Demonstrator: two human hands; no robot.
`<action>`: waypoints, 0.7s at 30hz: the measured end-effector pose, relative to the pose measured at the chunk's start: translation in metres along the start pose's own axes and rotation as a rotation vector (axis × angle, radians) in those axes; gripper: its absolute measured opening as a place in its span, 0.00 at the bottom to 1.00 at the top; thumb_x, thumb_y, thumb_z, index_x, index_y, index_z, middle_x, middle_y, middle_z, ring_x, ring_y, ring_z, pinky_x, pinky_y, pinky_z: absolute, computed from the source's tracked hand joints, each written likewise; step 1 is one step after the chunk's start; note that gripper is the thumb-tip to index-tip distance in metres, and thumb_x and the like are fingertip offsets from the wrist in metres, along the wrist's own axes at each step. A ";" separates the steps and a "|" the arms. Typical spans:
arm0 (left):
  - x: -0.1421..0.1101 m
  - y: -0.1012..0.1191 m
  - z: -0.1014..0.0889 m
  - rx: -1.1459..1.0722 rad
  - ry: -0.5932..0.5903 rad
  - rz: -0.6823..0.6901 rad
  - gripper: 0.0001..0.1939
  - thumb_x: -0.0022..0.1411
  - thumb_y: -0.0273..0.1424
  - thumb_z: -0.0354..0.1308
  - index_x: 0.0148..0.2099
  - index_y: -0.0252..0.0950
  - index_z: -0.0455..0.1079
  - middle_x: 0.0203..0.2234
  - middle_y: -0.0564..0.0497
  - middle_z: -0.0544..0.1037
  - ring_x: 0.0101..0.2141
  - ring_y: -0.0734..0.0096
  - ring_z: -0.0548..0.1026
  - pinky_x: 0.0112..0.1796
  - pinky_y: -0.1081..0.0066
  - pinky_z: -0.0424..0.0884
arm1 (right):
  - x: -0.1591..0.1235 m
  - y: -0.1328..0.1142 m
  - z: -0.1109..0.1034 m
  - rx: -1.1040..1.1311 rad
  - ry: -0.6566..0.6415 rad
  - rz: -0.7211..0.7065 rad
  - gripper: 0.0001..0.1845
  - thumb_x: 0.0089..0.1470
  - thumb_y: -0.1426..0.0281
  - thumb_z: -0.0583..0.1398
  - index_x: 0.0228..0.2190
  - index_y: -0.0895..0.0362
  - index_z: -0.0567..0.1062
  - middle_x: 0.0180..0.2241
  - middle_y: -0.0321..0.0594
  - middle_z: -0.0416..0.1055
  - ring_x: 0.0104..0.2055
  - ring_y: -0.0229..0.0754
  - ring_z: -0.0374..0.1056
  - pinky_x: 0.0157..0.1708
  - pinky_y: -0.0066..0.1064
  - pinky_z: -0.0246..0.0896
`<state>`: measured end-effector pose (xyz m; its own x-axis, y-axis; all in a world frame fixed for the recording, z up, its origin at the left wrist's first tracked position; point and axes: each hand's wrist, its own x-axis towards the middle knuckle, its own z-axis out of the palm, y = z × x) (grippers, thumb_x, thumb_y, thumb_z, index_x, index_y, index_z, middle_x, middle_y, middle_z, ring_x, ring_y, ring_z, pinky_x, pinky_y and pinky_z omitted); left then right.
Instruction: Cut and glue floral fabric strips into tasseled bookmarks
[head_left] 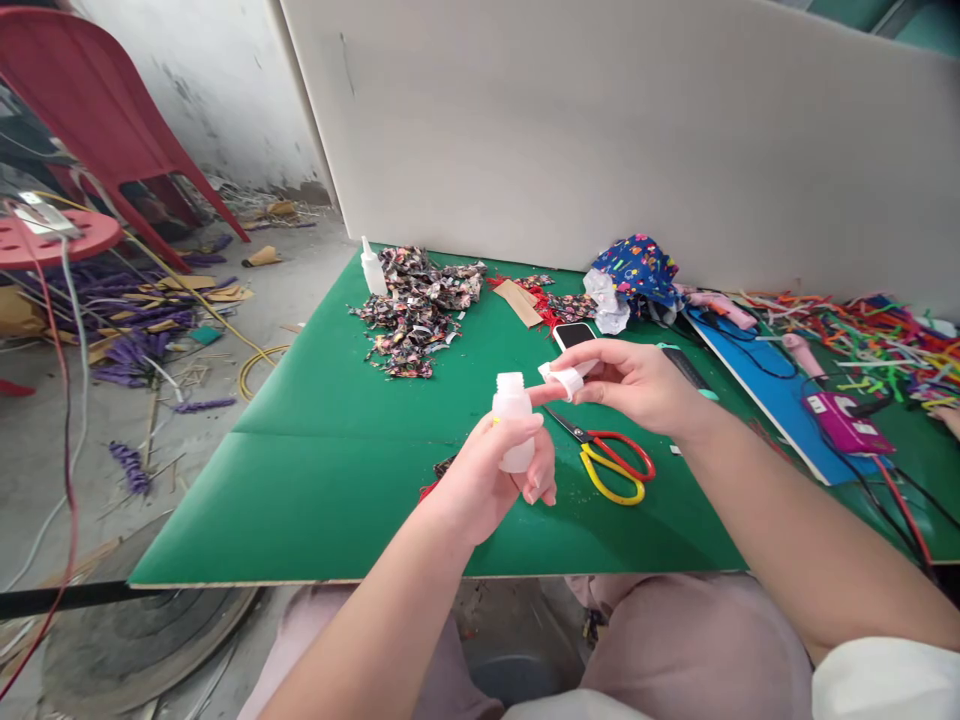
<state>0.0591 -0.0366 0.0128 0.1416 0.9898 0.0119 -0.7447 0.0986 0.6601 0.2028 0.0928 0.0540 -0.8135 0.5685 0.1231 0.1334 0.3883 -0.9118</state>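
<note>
My left hand (495, 475) is wrapped round a small white plastic bottle (513, 420), held upright above the green table (315, 480) with its threaded neck uncovered. Just to its right, my right hand (637, 380) pinches the bottle's white cap (564, 379) between thumb and fingers, a little above and beside the bottle's mouth. Cap and bottle are apart. Red-and-yellow-handled scissors (611, 465) lie on the table below my right hand.
A heap of patterned scraps (416, 310) and a second white bottle (373, 268) sit at the back left. A phone (574, 334), blue patterned cloth (637, 268), a blue board (772, 390), a magenta device (847, 422) and coloured pipe cleaners (877, 335) fill the right. Red chair (112, 120) stands left.
</note>
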 end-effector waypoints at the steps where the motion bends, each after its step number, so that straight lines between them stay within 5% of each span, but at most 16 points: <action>1: 0.000 0.001 -0.001 0.003 0.000 0.007 0.24 0.58 0.34 0.52 0.57 0.34 0.63 0.13 0.59 0.65 0.14 0.80 0.59 0.21 0.74 0.66 | 0.000 0.001 0.000 0.005 0.000 -0.002 0.14 0.46 0.70 0.65 0.39 0.48 0.76 0.36 0.30 0.75 0.36 0.32 0.70 0.35 0.23 0.67; 7: -0.001 0.009 -0.006 0.213 0.044 0.078 0.22 0.58 0.36 0.53 0.54 0.34 0.67 0.13 0.59 0.66 0.15 0.79 0.60 0.21 0.74 0.64 | 0.000 0.002 -0.004 0.029 0.018 -0.026 0.15 0.45 0.70 0.66 0.38 0.49 0.76 0.39 0.32 0.76 0.36 0.34 0.71 0.35 0.25 0.68; 12: -0.002 0.008 -0.006 0.790 0.285 0.223 0.17 0.56 0.33 0.59 0.48 0.39 0.70 0.22 0.56 0.71 0.21 0.79 0.63 0.23 0.78 0.61 | -0.001 -0.003 -0.007 -0.033 0.040 -0.029 0.16 0.44 0.69 0.66 0.39 0.49 0.76 0.39 0.34 0.76 0.38 0.37 0.72 0.36 0.27 0.68; 17: -0.002 -0.002 -0.013 1.386 0.216 0.483 0.27 0.54 0.28 0.56 0.57 0.43 0.64 0.31 0.52 0.76 0.27 0.73 0.69 0.30 0.75 0.63 | -0.001 -0.006 -0.004 -0.061 0.025 -0.050 0.15 0.45 0.69 0.65 0.39 0.50 0.76 0.40 0.35 0.75 0.39 0.38 0.71 0.37 0.28 0.69; 21: 0.001 -0.008 -0.019 1.647 0.223 0.508 0.30 0.53 0.27 0.54 0.59 0.45 0.61 0.30 0.52 0.77 0.29 0.68 0.71 0.30 0.73 0.63 | -0.002 -0.008 0.000 -0.089 0.037 -0.052 0.14 0.48 0.69 0.64 0.39 0.50 0.76 0.41 0.35 0.74 0.41 0.37 0.71 0.40 0.28 0.69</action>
<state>0.0529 -0.0340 -0.0065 -0.0675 0.8945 0.4419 0.7270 -0.2592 0.6358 0.2036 0.0879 0.0609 -0.7992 0.5718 0.1852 0.1426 0.4797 -0.8658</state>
